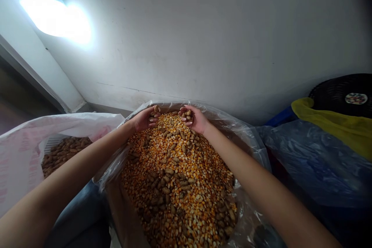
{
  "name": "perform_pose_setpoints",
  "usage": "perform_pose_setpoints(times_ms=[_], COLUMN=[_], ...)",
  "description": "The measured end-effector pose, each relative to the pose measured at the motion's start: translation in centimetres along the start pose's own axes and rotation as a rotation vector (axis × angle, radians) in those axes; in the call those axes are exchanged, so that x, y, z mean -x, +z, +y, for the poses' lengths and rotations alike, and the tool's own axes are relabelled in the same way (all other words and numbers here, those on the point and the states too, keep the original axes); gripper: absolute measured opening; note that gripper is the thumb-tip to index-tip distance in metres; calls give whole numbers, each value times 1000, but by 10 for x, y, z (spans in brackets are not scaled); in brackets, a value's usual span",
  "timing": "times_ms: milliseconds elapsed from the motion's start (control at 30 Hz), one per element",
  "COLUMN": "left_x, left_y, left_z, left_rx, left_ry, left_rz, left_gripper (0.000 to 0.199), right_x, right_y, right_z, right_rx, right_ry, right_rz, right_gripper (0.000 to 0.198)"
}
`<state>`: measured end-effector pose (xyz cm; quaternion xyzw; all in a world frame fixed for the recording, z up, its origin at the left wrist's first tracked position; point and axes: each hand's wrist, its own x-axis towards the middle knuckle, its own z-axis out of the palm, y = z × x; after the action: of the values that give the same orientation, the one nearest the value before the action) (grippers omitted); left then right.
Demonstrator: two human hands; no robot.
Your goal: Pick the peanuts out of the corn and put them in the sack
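From the head camera, a pale wall (pixel 203 38) fills the upper half, with a thin crack running low across it. At upper left a light (pixel 55 17) glares so strongly that its outline is lost; below it, the area at the left edge is dark and blurred. The working surface is a mound of corn (pixel 171 130) in a brown box (pixel 124 213) lined with clear plastic (pixel 258 145), near the wall. Peanuts (pixel 167 190) lie scattered over the corn, clustered toward the near side.

Over the far end, the left hand (pixel 145 119) curls its fingers around a few peanuts, and the right hand (pixel 196 118) does likewise; how many each holds is hard to make out.

At left, a white bag (pixel 20 162) holds more peanuts, partly covered by the left forearm. At right, a yellow cover (pixel 328 122) and bluish plastic (pixel 316 155) lie near a black fan (pixel 345 89), cut off by the edge. The box's near end runs out of frame, and the lower right corner is too dark to read.
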<state>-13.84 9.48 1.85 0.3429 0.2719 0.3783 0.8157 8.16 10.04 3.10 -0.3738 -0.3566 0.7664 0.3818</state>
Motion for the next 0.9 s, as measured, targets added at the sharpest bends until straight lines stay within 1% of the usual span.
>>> perform_pose_setpoints(times_ms=[67, 133, 167, 267, 300, 333, 400, 433, 467, 500, 533, 567, 600, 633, 700, 767, 800, 833, 900], left_x=[-1, -3, -4, -5, -4, -2, 1, 4, 6, 7, 9, 10, 10, 10, 10, 9, 8, 7, 6], left_y=[1, 1, 2, 4, 4, 4, 4, 3, 1, 0, -1, -2, -3, -4, -3, -2, -1, 0, 1], left_z=[-2, -6, -8, -16, -18, -19, -21, -22, -22, -22, -23, -23, -24, -24, -24, -22, -21, -20, -18], left_rx=[12, -59, -153, -512, -652, -811, -1176, -1374, -1539, -1640, -1692, -1696, -1653, -1565, -1255, -833, -622, -435, -175], left_ry=[-1, 22, 39, 87, 109, 134, 176, 187, 187, 175, 162, 151, 143, 137, 123, 97, 84, 75, 70], left_rz=[36, 88, 127, 261, 287, 287, 211, 156, 103, 65, 41, 28, 25, 35, 69, 82, 79, 76, 89], left_gripper=[15, 22, 28, 40, 39, 37, 27, 25, 25, 26, 27, 27, 27, 27, 27, 27, 27, 26, 21], right_x=[4, 10, 14, 26, 30, 33, 36, 36, 36, 35, 34, 33, 33, 32, 33, 36, 38, 40, 44], right_y=[-1, 1, 4, 15, 20, 24, 30, 31, 31, 30, 27, 24, 20, 16, 9, 4, 3, 2, 0], right_z=[1, 1, 1, 1, 2, 3, 6, 7, 8, 8, 6, 4, 1, -2, -8, -11, -11, -11, -7], right_rx=[164, 502, 720, 1417, 1625, 1805, 2057, 2119, 2134, 2102, 2020, 1885, 1699, 1470, 954, 490, 313, 181, 50], right_ry=[-11, -40, -71, -226, -275, -305, -310, -310, -318, -333, -353, -367, -367, -352, -280, -182, -140, -103, -44], right_rz=[-22, -53, -72, -122, -128, -128, -128, -131, -126, -108, -81, -46, -13, 11, 5, -51, -85, -113, -135], right_gripper=[18, 19, 21, 22, 22, 23, 25, 24, 22, 20, 19, 19, 20, 23, 28, 25, 22, 20, 19])
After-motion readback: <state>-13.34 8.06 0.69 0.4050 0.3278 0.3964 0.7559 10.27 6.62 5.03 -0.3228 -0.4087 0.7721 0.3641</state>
